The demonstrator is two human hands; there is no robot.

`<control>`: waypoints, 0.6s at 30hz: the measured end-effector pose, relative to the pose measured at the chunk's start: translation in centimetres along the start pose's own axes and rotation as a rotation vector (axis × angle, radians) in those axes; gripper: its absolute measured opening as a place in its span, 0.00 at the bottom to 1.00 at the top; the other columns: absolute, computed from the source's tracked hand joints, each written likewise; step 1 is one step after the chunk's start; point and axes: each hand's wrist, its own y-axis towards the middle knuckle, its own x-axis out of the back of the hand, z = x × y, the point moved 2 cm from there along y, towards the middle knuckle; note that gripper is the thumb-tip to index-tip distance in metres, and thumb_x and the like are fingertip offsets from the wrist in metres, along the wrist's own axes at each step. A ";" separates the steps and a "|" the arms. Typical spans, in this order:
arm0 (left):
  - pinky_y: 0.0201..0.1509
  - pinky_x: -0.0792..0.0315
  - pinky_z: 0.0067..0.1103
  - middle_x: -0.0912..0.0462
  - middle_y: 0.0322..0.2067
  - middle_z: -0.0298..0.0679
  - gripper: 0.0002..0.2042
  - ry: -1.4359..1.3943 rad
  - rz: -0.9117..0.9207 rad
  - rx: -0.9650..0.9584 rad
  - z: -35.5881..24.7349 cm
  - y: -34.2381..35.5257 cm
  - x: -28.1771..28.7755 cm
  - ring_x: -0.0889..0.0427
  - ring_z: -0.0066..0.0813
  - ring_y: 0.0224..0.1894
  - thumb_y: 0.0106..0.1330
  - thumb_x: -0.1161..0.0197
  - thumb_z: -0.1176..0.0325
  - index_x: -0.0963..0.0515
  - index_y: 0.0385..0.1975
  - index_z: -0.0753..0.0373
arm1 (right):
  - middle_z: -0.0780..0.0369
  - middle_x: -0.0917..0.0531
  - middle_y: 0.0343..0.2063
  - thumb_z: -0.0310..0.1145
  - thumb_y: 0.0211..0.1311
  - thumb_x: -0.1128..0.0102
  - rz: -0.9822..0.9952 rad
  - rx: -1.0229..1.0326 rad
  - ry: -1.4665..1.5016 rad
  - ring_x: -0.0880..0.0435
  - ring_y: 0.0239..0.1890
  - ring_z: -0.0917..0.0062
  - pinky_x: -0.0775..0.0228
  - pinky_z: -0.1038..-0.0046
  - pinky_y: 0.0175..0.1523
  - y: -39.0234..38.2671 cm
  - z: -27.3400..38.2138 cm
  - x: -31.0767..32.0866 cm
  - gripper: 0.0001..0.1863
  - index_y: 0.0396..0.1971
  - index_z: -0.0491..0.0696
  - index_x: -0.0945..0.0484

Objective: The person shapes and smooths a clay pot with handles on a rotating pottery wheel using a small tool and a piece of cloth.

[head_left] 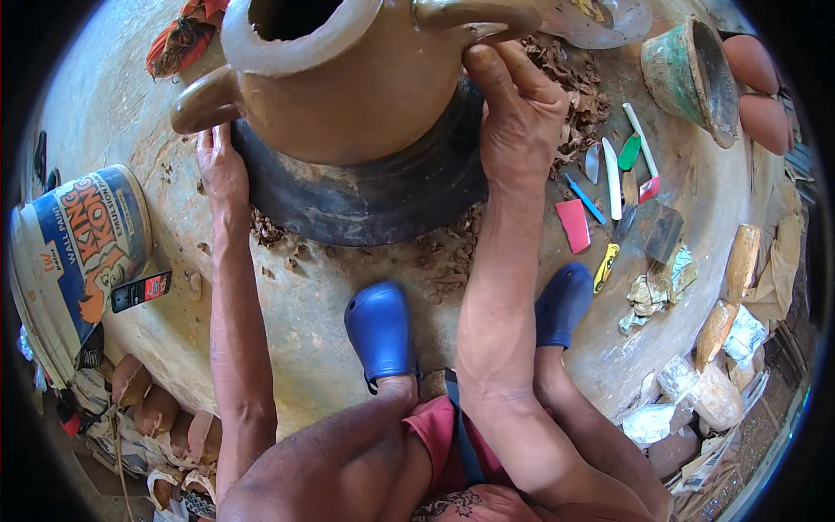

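A brown clay pot [348,113] with a wide round mouth and two side handles rests in a black, bowl-shaped base [348,204] at the top centre. My right hand [522,122] is closed at the right handle [478,16], the thumb raised against its underside and the fingers bent behind. At the pot's left, my left hand [223,170] lies along the side of the black base with fingers stretched up beneath the left handle [206,100]. The handle hides those fingertips.
Brown clay scraps [570,87] lie around the base. To the right are a blue pen [584,198], a pink piece [573,224], a yellow cutter [606,267] and a green-stained bowl [683,78]. A paint bucket [87,252] with a phone [141,291] stands left. My feet wear blue clogs [380,331].
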 end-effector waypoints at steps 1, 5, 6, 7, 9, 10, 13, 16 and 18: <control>0.64 0.27 0.28 0.14 0.54 0.39 0.22 -0.061 -0.024 0.063 -0.2 -0.1 -0.3 0.18 0.30 0.56 0.85 0.46 0.53 0.20 0.62 0.67 | 0.64 0.08 0.41 0.28 0.65 0.21 0.037 0.002 0.048 0.13 0.42 0.83 0.23 0.78 0.52 0.1 0.0 0.0 0.11 0.45 0.41 0.08; 0.75 0.35 0.33 0.20 0.67 0.49 0.21 0.135 0.071 -0.154 -0.9 -0.4 -0.7 0.24 0.42 0.70 0.86 0.50 0.60 0.21 0.67 0.65 | 0.63 0.08 0.37 0.32 0.66 0.20 -0.050 -0.032 -0.097 0.15 0.39 0.84 0.24 0.78 0.49 -0.2 1.8 1.7 0.13 0.45 0.40 0.08; 0.75 0.35 0.33 0.20 0.67 0.49 0.21 0.203 0.098 -0.222 -1.0 -0.2 -0.5 0.23 0.42 0.70 0.86 0.50 0.60 0.21 0.67 0.65 | 0.63 0.08 0.36 0.35 0.67 0.21 -0.162 -0.029 -0.256 0.15 0.37 0.84 0.24 0.79 0.49 -0.6 2.4 2.0 0.13 0.44 0.41 0.08; 0.75 0.35 0.33 0.20 0.67 0.49 0.21 0.205 0.096 -0.222 -0.6 0.0 -0.4 0.23 0.42 0.70 0.86 0.50 0.60 0.21 0.67 0.65 | 0.63 0.08 0.35 0.37 0.69 0.21 -0.274 -0.027 -0.414 0.16 0.36 0.85 0.25 0.79 0.48 -1.1 3.1 2.2 0.14 0.43 0.41 0.08; 0.76 0.35 0.34 0.20 0.67 0.50 0.21 0.361 0.055 -0.417 0.1 0.1 -0.3 0.24 0.44 0.71 0.86 0.51 0.61 0.21 0.67 0.64 | 0.63 0.09 0.34 0.39 0.74 0.27 -0.313 -0.098 -0.528 0.17 0.35 0.85 0.26 0.80 0.45 -2.2 5.5 -0.8 0.15 0.45 0.40 0.10; 0.76 0.35 0.34 0.21 0.67 0.50 0.21 0.416 0.038 -0.479 0.4 0.1 -0.2 0.24 0.45 0.71 0.86 0.51 0.61 0.21 0.68 0.64 | 0.60 0.09 0.38 0.39 0.78 0.32 -0.289 -0.097 -0.465 0.16 0.40 0.82 0.25 0.77 0.49 -3.0 6.0 -2.5 0.17 0.49 0.38 0.11; 0.77 0.36 0.35 0.21 0.68 0.50 0.20 0.143 0.077 -0.167 0.5 0.2 -0.4 0.25 0.47 0.72 0.86 0.52 0.63 0.21 0.68 0.63 | 0.54 0.10 0.48 0.39 0.83 0.44 -0.184 -0.018 -0.444 0.15 0.49 0.75 0.25 0.73 0.58 -4.5 5.8 -4.5 0.24 0.59 0.31 0.17; 0.77 0.35 0.35 0.22 0.68 0.50 0.20 0.250 0.087 -0.233 0.9 0.6 0.5 0.26 0.47 0.72 0.86 0.52 0.63 0.21 0.68 0.62 | 0.49 0.11 0.50 0.37 0.82 0.46 -0.104 0.027 -0.503 0.15 0.56 0.67 0.28 0.69 0.66 -5.1 5.1 -4.9 0.25 0.60 0.28 0.20; 0.76 0.34 0.34 0.20 0.67 0.50 0.20 0.337 0.083 -0.341 0.9 0.6 0.5 0.24 0.46 0.71 0.86 0.51 0.62 0.21 0.68 0.63 | 0.44 0.12 0.55 0.34 0.80 0.48 0.004 0.156 -0.746 0.17 0.65 0.60 0.34 0.65 0.74 -5.0 5.5 -4.3 0.22 0.58 0.30 0.18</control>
